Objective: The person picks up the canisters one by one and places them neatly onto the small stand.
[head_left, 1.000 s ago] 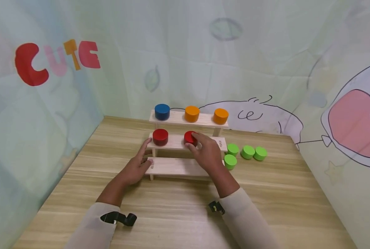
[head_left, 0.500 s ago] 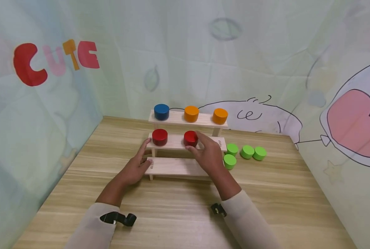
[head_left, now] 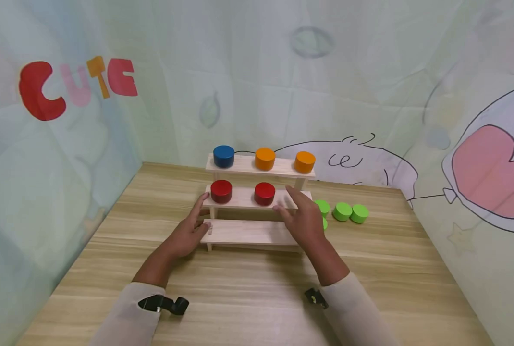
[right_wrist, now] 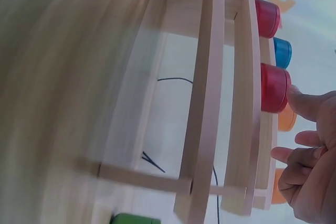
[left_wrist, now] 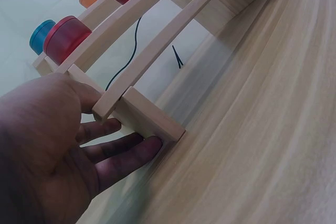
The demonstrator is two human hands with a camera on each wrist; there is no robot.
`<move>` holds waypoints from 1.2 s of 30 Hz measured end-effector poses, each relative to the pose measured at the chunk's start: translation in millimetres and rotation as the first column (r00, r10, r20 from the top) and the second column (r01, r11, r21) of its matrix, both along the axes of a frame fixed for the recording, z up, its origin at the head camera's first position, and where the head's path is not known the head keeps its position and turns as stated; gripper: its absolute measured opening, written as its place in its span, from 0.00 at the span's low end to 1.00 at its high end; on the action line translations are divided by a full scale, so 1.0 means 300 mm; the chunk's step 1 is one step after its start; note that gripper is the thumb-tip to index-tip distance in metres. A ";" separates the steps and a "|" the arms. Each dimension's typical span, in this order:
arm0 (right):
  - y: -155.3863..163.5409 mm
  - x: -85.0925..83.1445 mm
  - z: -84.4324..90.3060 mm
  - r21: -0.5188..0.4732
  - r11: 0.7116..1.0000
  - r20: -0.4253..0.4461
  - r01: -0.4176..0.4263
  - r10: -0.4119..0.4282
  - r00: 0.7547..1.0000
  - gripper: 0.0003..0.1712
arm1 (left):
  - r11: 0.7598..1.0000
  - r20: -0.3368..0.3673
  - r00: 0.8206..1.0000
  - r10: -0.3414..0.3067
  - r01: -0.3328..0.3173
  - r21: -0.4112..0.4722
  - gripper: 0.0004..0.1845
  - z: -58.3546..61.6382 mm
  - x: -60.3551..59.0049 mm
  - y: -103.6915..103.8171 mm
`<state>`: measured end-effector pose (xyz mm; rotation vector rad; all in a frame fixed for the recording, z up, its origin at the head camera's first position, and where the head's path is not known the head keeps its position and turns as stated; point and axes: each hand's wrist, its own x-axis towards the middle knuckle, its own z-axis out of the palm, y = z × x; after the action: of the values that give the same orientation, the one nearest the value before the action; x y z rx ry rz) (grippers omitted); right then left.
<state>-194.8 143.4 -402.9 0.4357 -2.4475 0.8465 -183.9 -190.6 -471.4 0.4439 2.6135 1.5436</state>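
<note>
A three-step wooden stand (head_left: 248,232) bears round blocks. Two red cylinder blocks (head_left: 221,191) sit on the middle step; a blue cylinder block (head_left: 224,157) and two orange cylinder blocks (head_left: 265,159) line the top one. My left hand (head_left: 187,237) rests against the stand's left end, its thumb at the bottom step and its extended fingers along the side panel in the left wrist view. My right hand (head_left: 302,218), thumb and index finger spread apart, is just right of the second red block (head_left: 264,194) and holds nothing.
Several green cylinder blocks (head_left: 342,212) lie on the wood-grain table (head_left: 239,288) to the right of the stand, some partly hidden by my right hand. A printed cloth backdrop (head_left: 248,72) surrounds the table at the back and sides.
My right hand has let go of the second red block and drawn away to the right, leaving it on the middle step. My left hand stays at the stand's left end.
</note>
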 end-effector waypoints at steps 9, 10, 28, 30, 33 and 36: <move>0.074 0.026 -0.025 0.020 0.999 -0.058 0.030 -0.029 0.998 0.38 | 1.000 -0.008 1.000 0.011 -0.011 0.002 0.44 -0.001 -0.006 0.001; 0.084 0.026 -0.027 0.013 0.999 -0.065 0.034 -0.033 0.997 0.37 | 1.000 -0.005 1.000 0.014 -0.014 0.005 0.44 0.000 -0.007 0.002; 0.235 0.051 -0.059 -0.099 0.989 0.038 0.112 -0.109 0.993 0.39 | 1.000 -0.007 1.000 0.015 -0.015 0.001 0.43 0.006 0.004 0.006; 0.247 0.052 -0.064 -0.122 0.986 0.068 0.115 -0.108 0.992 0.40 | 1.000 -0.001 1.000 0.017 -0.017 0.000 0.43 0.007 0.007 0.007; 0.263 0.047 -0.074 -0.149 0.981 0.117 0.128 -0.111 0.987 0.40 | 1.000 0.004 1.000 0.016 -0.016 -0.001 0.44 0.008 0.012 0.006; 0.279 0.040 -0.083 -0.165 0.977 0.166 0.133 -0.105 0.980 0.35 | 1.000 0.006 1.000 0.022 -0.022 0.001 0.44 0.010 0.016 0.005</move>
<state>-182.7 227.3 -427.7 0.1611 -2.4840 1.0689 -179.2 -189.0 -468.4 0.4106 2.6223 1.5501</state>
